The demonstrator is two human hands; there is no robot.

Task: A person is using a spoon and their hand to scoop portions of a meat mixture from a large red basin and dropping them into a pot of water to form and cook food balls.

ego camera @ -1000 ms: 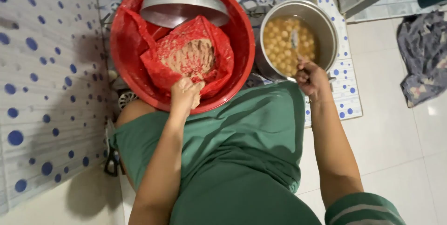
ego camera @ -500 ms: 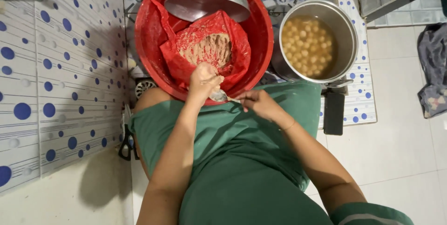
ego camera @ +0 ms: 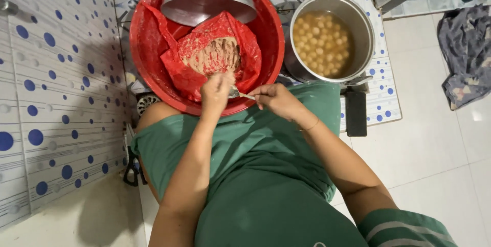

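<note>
Spoon (ego camera: 236,93) pinched in my right hand (ego camera: 279,101), my left hand (ego camera: 216,92) closed on a lump of paste, red basin (ego camera: 148,58) beneath, pot of pale balls (ego camera: 322,42) just beside.

The floor (ego camera: 434,144) was pale glossy tile. A crumpled grey cloth (ego camera: 468,52) lay on it at the right. A steel pot (ego camera: 330,37) of round balls in broth (handle pointing toward the person) stood beside a red basin (ego camera: 148,47), near the dotted wall tiles.
</note>
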